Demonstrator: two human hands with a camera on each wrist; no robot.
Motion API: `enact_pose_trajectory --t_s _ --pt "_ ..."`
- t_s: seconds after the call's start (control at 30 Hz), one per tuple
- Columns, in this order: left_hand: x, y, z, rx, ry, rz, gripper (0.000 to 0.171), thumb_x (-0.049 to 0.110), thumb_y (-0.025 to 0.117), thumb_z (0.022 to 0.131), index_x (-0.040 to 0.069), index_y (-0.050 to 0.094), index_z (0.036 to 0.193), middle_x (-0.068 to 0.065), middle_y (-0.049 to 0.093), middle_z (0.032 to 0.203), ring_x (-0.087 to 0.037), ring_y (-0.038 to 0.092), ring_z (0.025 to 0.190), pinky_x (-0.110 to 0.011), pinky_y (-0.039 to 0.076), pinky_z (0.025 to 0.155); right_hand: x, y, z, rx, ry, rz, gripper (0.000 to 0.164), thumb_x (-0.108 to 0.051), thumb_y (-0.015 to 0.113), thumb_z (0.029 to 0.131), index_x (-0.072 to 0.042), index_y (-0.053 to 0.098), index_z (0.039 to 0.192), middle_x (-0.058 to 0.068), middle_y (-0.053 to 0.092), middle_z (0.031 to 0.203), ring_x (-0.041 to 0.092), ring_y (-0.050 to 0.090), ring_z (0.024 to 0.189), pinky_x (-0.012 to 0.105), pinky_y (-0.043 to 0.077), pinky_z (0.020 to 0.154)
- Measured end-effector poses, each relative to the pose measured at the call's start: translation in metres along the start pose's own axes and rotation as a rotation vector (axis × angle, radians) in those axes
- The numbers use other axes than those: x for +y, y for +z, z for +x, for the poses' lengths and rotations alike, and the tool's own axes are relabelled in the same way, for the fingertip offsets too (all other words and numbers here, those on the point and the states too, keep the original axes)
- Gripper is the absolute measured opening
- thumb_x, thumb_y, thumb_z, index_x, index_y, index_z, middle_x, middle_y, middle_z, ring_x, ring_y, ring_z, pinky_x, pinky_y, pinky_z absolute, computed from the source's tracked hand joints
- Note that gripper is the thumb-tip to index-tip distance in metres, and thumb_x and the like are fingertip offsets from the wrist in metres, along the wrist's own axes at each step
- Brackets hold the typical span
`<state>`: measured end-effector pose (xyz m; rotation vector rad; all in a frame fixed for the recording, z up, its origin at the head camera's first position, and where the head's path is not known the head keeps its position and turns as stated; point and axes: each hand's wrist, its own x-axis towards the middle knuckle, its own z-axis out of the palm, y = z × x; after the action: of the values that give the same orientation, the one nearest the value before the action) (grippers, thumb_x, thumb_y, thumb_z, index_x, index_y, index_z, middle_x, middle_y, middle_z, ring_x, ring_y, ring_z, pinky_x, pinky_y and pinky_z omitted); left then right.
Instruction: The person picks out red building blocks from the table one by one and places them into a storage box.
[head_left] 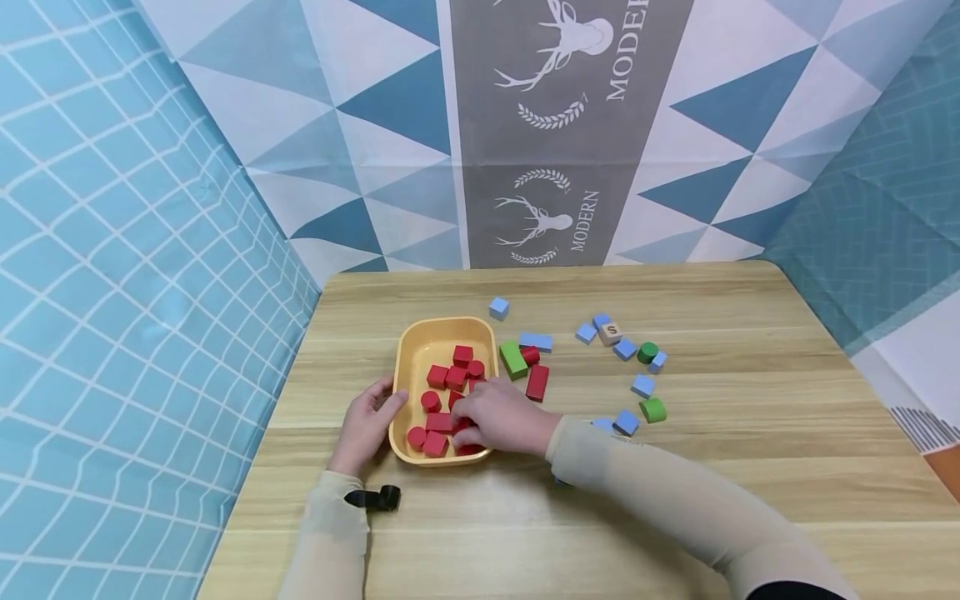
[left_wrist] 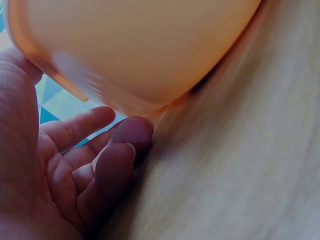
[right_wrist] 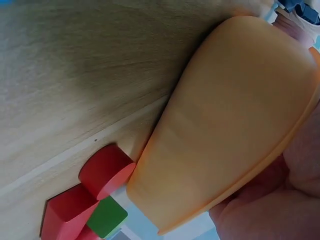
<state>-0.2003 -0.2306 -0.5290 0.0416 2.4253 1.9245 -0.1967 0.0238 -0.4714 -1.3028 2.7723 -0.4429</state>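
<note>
Head view: red blocks [head_left: 436, 444] inside a yellow tray [head_left: 420, 343]

The left hand [head_left: 366, 425] holds the yellow tray's left side, thumb over the rim, fingers outside. The right hand [head_left: 504, 414] reaches in among the red blocks; whether its fingers pinch one cannot be told. The blocks look light, stiff and smooth; opposite flat sides should suit a fingertip pinch, while cylinders [head_left: 431, 402] may roll.
</note>
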Motion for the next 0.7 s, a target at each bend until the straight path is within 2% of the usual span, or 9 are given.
enact_pose_trajectory --t_s 0.3,0.47,0.7 --pt "-0.0007 -0.0004 0.0005 0.001 -0.005 -0.004 0.053 0.028 0.063 0.098 -0.001 0.050 0.141 -0.018 0.056 0.133 -0.021 0.058 0.109 -0.032 0.056 0.086 -0.0027 0.0004 0.0053 -0.053 0.042 -0.067 0.023 -0.038 0.083 0.079 -0.029 0.077 0.100 -0.011 0.069 0.097 0.007 0.056 0.091 0.033 0.046 0.079" --pt "-0.0010 0.0000 0.0010 0.001 0.006 0.011 0.052 0.028 0.063 0.098 -0.001 0.050 0.140 -0.017 0.057 0.132 -0.020 0.058 0.110 -0.033 0.055 0.088 -0.0050 0.0011 0.0052 -0.035 0.066 -0.083 0.022 -0.032 0.084 0.079 -0.028 0.077 0.099 -0.010 0.069 0.097 0.009 0.057 0.092 0.036 0.048 0.083" --pt "-0.0021 -0.0005 0.0010 0.008 0.004 0.009 0.053 0.029 0.064 0.098 -0.001 0.050 0.140 -0.018 0.055 0.134 -0.020 0.057 0.111 -0.035 0.054 0.090 -0.0070 0.0029 0.0044 -0.006 0.100 -0.100 0.015 -0.023 0.078 0.083 -0.026 0.077 0.098 -0.007 0.068 0.099 0.012 0.057 0.094 0.036 0.048 0.083"
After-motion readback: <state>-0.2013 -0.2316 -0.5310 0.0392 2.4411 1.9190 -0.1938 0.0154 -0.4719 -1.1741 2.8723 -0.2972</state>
